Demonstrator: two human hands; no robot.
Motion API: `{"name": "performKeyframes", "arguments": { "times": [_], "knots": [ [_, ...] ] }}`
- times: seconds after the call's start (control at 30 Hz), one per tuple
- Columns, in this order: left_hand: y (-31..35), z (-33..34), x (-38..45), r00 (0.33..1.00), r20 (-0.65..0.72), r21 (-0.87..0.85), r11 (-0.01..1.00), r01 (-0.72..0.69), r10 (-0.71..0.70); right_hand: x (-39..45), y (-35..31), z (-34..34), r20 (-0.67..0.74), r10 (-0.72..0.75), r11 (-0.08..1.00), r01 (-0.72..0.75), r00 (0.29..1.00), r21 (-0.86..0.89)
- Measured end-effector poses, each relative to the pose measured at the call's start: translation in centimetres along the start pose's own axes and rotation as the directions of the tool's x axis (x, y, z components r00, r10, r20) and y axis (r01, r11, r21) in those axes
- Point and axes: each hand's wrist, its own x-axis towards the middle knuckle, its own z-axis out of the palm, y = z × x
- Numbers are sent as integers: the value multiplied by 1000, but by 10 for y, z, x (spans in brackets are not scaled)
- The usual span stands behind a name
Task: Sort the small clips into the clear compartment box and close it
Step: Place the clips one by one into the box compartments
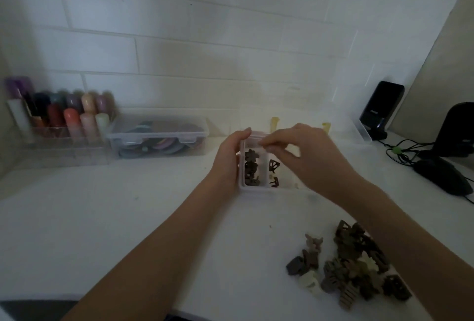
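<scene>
surface (102, 218): white, tiled wall behind
box (266, 187): 1, lid up
left hand (228, 164): fingers grip box side
right hand (305, 156): fingers pinch box's far edge
clips (354, 264): 1 loose pile

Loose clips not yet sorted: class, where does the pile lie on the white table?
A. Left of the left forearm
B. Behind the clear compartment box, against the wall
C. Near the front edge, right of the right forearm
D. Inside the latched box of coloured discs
C: the pile of loose clips lies on the white table near its front edge, to the right of the right forearm, well in front of the clear compartment box.
</scene>
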Motion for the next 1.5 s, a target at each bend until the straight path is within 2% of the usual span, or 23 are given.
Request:
{"name": "performKeyframes", "arguments": {
  "times": [0.1, 0.17, 0.27, 0.37, 0.43, 0.5, 0.57, 0.63, 0.77, 0.93, 1.03, 1.27, 1.37, 1.5],
  "knots": [
    [3, 3, -1, 1000, -25, 23, 1000, -1, 1, -18, 8, -27, 56, 15, 993, -22, 998, 119],
    [5, 3, -1, 1000, -24, 43, 999, -16, 17, -34, 12, -45, 178, 13, 982, -46, 984, 181],
    [5, 2, 0, 999, -20, 93, 995, -46, 48, -60, 17, -59, 410, 39, 960, -148, 911, 238],
    [6, 3, 0, 997, -4, 118, 990, -73, 74, -78, 20, -55, 555, 114, 935, -277, 824, 220],
    [4, 4, 0, 997, -13, 120, 990, -70, 72, -82, 21, -46, 601, 119, 970, -223, 790, 101],
    [2, 4, 0, 998, -25, 125, 990, -60, 64, -83, 21, -37, 614, 87, 993, -116, 785, 7],
    [2, 3, 0, 999, -4, 118, 992, -54, 54, -83, 20, -33, 618, 59, 996, -84, 784, 11],
    [3, 2, -1, 999, 20, 125, 991, -52, 50, -85, 20, -32, 604, 48, 993, -103, 796, 57],
    [2, 3, -2, 989, 99, 180, 976, -125, 108, -86, 20, -28, 502, 43, 952, -187, 864, 240],
    [1, 0, -2, 975, 153, 187, 964, -189, 161, -85, 19, -16, 328, 56, 901, -189, 943, 390],
    [3, 0, -6, 981, 154, 194, 970, -149, 120, -85, 16, -13, 223, 70, 880, -165, 972, 445],
    [4, 0, -5, 989, 132, 198, 975, -98, 73, -79, 6, -9, 30, 53, 926, -60, 998, 374],
    [0, -1, -1, 987, 151, 168, 982, -87, 61, -57, -3, -10, -70, -19, 965, 37, 997, 259],
    [-3, 0, 2, 968, 243, 57, 995, -79, 63, -17, -13, -3, -18, -90, 991, 92, 996, 100]
  ]
}}
